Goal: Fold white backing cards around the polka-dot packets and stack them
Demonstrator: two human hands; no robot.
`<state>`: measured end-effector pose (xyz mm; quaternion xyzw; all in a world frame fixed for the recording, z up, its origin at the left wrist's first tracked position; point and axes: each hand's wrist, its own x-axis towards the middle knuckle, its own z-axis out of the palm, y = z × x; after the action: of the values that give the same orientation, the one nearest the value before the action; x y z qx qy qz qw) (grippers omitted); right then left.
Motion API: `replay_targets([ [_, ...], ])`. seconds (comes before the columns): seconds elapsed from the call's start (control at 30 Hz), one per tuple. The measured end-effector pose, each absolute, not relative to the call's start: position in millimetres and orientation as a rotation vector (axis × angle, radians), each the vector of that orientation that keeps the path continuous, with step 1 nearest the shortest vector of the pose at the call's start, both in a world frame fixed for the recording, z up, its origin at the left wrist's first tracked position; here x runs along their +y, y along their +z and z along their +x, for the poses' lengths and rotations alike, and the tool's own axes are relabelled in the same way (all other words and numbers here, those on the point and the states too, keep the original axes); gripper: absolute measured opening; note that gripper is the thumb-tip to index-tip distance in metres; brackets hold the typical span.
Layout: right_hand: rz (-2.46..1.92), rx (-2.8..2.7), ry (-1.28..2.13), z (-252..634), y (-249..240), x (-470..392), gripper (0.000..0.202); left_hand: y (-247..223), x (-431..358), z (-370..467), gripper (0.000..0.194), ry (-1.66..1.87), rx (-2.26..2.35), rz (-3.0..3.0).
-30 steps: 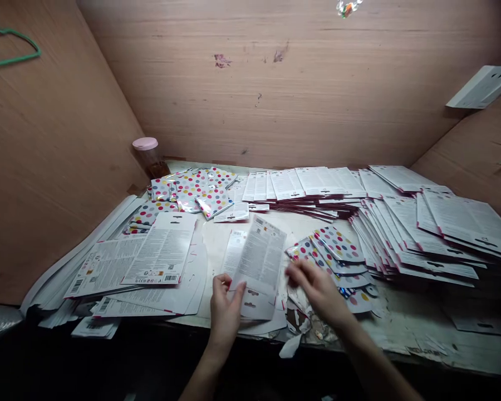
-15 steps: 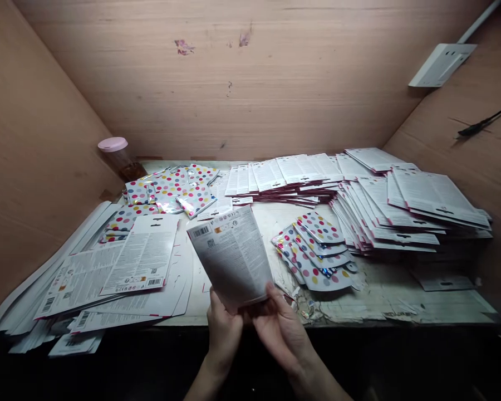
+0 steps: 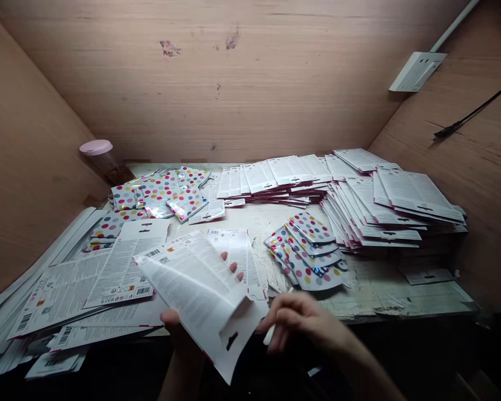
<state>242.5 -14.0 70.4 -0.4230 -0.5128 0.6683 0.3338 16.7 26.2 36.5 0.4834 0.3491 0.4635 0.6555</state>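
A printed white card package (image 3: 192, 278) with a hang hole lies tilted across my left hand (image 3: 173, 328), whose thumb is at its left edge and whose fingertips show past its far edge. The flap by the hang hole is bent up. My right hand (image 3: 298, 320) is closed on a small white stick-like tool (image 3: 269, 334), beside the package's right corner. Another printed card (image 3: 237, 256) lies on the table behind the package. Polka-dot pouches (image 3: 313, 250) are fanned out to the right of it.
Printed packages are stacked at the back (image 3: 275, 175) and right (image 3: 413, 195). More cards (image 3: 125, 262) and polka-dot pouches (image 3: 162, 192) lie on the left. A pink-lidded jar (image 3: 104, 159) stands at the back left; wooden panels enclose the table.
The package has turned, its hang-hole end now toward the lower right. My right hand has let go of it and moved right, now holding the white tool. A card shows on the table behind.
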Motion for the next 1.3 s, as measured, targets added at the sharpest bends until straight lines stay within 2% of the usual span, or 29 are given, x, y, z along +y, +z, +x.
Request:
replay_targets([
  [0.1, -1.783, -1.638, 0.549, 310.9, 59.4, 36.9, 0.029, 46.0, 19.6, 11.1, 0.119, 1.114, 0.773, 0.950],
  [0.13, -1.912, -1.692, 0.328, 329.2, 51.6, 56.3, 0.033, 47.9, 17.4, 11.5, 0.117, 1.131, 0.774, 0.922],
  [0.17, -1.955, -1.708, 0.265, 343.6, 42.7, 74.7, 0.041, 49.4, 16.0, 13.1, 0.115, 1.149, 0.772, 0.894],
  [0.23, -1.999, -1.742, 0.237, 360.1, 26.1, 103.7, 0.050, 51.9, 15.3, 18.4, 0.110, 1.179, 0.756, 0.845],
  [0.3, -2.004, -1.747, 0.237, 362.1, 18.3, 117.1, 0.049, 53.9, 17.2, 23.4, 0.107, 1.213, 0.757, 0.835],
  [0.4, -1.968, -1.744, 0.154, 346.0, 32.2, 101.9, 0.048, 54.1, 23.0, 25.5, 0.103, 1.246, 0.776, 0.857],
  [0.47, -1.772, -1.813, 0.128, 327.2, 54.2, 71.0, 0.049, 51.6, 28.3, 23.6, 0.103, 1.244, 0.775, 0.852],
  [0.57, -1.114, -2.100, 0.306, 293.3, 87.5, 14.6, 0.053, 46.3, 36.8, 19.5, 0.107, 1.239, 0.743, 0.804],
  [0.63, -0.896, -2.300, 0.332, 270.9, 100.1, -13.9, 0.059, 44.5, 40.1, 18.2, 0.108, 1.241, 0.695, 0.751],
  [0.77, -1.018, -2.371, 0.051, 235.7, 97.0, -32.7, 0.064, 47.5, 34.0, 24.2, 0.102, 1.254, 0.583, 0.652],
  [0.87, -1.109, -2.326, -0.058, 215.0, 85.8, -30.3, 0.059, 50.5, 21.6, 36.2, 0.106, 1.279, 0.577, 0.592],
  [1.0, -1.073, -2.175, 0.172, 195.2, 79.3, -31.3, 0.043, 52.9, 15.0, 46.6, 0.108, 1.248, 0.559, 0.538],
  [1.1, -0.992, -2.076, 0.355, 193.5, 75.4, -36.3, 0.049, 54.4, 18.9, 43.7, 0.106, 1.297, 0.504, 0.478],
  [1.17, -0.962, -2.111, 0.354, 192.6, 69.8, -36.1, 0.051, 53.3, 17.5, 44.8, 0.104, 1.309, 0.449, 0.431],
  [1.3, -1.115, -2.071, 0.246, 175.6, 60.7, -21.2, 0.038, 44.1, -2.1, 66.5, 0.104, 1.115, 0.380, 0.373],
])
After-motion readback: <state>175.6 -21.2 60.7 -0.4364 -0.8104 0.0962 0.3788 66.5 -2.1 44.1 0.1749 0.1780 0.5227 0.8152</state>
